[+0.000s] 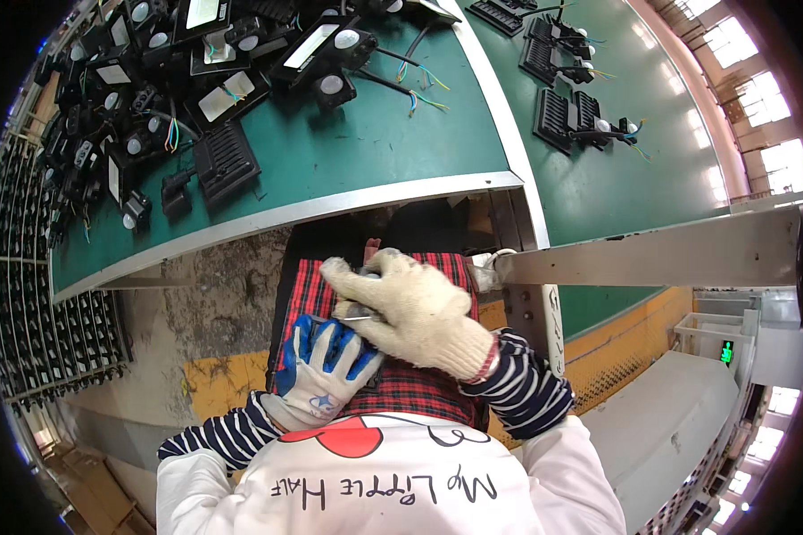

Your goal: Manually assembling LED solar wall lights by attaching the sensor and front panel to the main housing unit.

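Observation:
My two gloved hands meet over my lap, which is covered by a red and black plaid cloth (419,388). On my left hand (326,366) is a white glove with blue-coated fingers; its fingers are bent and pressed together. My right hand (415,308), in a thick cream knit glove, curls just above and to the right of the left one. A thin pale sliver (355,316) shows between the hands, along the right glove's fingers. What they grip is mostly hidden by the gloves, so its kind cannot be made out.
Ahead, a green worktable (357,156) with a metal rim bears a heap of black floodlights with round sensors (330,85) and loose wires. Several more floodlights (567,116) lie on the right-hand green table. A metal beam (651,254) crosses at right; a rack (49,294) stands left.

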Motion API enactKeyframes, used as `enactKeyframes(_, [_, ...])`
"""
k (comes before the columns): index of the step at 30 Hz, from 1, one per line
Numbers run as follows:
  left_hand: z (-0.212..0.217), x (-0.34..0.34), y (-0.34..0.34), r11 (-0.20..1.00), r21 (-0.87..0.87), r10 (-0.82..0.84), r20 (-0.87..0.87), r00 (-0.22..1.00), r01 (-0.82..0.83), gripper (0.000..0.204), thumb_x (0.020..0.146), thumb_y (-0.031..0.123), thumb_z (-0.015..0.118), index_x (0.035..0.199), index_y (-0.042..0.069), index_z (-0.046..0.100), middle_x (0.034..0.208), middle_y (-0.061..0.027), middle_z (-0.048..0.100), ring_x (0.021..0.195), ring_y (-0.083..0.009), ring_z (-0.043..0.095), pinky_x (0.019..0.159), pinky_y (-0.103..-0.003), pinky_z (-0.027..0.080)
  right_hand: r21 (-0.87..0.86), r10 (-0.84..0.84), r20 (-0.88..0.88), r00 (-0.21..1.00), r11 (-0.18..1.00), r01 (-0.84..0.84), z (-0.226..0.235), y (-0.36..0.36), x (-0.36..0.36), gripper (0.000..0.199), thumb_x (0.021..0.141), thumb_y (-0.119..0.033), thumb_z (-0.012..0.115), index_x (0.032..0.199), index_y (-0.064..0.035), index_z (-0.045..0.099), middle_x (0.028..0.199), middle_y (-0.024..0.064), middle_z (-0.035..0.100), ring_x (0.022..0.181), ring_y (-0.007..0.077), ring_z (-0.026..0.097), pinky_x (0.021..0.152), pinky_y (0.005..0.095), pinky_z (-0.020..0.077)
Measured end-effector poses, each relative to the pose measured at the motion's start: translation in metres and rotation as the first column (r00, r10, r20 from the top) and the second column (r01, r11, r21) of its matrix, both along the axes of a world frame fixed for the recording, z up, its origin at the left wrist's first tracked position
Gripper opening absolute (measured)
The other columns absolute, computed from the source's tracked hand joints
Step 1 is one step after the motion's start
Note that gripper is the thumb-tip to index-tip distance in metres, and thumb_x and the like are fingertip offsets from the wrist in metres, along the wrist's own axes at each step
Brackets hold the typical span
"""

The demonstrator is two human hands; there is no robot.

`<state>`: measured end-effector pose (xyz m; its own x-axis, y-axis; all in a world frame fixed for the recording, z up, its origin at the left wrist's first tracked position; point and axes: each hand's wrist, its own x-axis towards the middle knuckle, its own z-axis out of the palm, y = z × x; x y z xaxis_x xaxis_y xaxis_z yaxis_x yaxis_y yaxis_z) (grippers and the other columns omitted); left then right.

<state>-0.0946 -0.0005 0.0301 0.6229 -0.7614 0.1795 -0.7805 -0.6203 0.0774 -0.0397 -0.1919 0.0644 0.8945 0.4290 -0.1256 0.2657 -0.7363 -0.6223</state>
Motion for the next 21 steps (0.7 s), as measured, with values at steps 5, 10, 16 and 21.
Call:
enactKeyframes(5, [-0.010, -0.002, 0.008, 0.998, -0.013, 0.064, -0.016, 0.998, -0.065, 0.040, 0.067, 0.021, 0.071, 0.105, 0.008, 0.068, 0.116, -0.0154, 0.056, 0.108, -0.0351, 0.055, 0.085, -0.053, 0.045, 0.050, 0.071, -0.028, 0.997, 0.996, -0.069, -0.015, 0.031, 0.006, 0.045, 0.090, -0.036, 0.058, 0.134, -0.0263, 0.054, 0.110, 0.0210, 0.059, 0.099, 0.0387, 0.061, 0.079, 0.0452, 0.0529])
enactKeyframes(10, [-0.005, 0.012, 0.021, 0.986, 0.096, 0.161, -0.411, 0.897, -0.133, 0.077, 0.066, 0.026, 0.078, 0.133, 0.004, 0.048, 0.131, -0.0237, 0.045, 0.122, -0.0419, 0.045, 0.100, -0.052, 0.040, 0.352, -0.066, -0.115, 0.991, 0.930, 0.103, -0.064, 0.048, 0.020, 0.034, 0.089, -0.041, 0.060, 0.114, -0.0213, 0.072, 0.112, 0.0187, 0.062, 0.102, 0.0318, 0.064, 0.088, 0.0378, 0.0537])
enactKeyframes(16, [0.016, 0.035, 0.059, 0.997, -0.070, -0.019, -0.680, 0.733, -0.039, 0.077, 0.068, 0.016, 0.077, 0.138, 0.006, 0.048, 0.133, -0.0238, 0.049, 0.122, -0.0443, 0.049, 0.101, -0.049, 0.044, 0.613, 0.033, -0.346, 0.938, 0.765, 0.200, -0.116, 0.027, 0.021, 0.040, 0.091, -0.041, 0.061, 0.115, -0.0104, 0.070, 0.115, 0.0145, 0.064, 0.104, 0.0244, 0.064, 0.091, 0.0346, 0.0516])
enactKeyframes(21, [0.028, 0.044, 0.075, 0.960, -0.131, 0.048, -0.793, 0.608, -0.246, 0.052, 0.071, 0.010, 0.074, 0.122, 0.008, 0.064, 0.102, -0.0161, 0.070, 0.090, -0.0349, 0.068, 0.083, -0.040, 0.055, 0.464, 0.092, -0.778, 0.622, 0.752, 0.469, -0.086, 0.014, 0.027, 0.056, 0.096, -0.049, 0.052, 0.135, -0.0094, 0.057, 0.083, 0.0016, 0.058, 0.058, 0.0071, 0.051, 0.050, 0.0195, 0.0413])
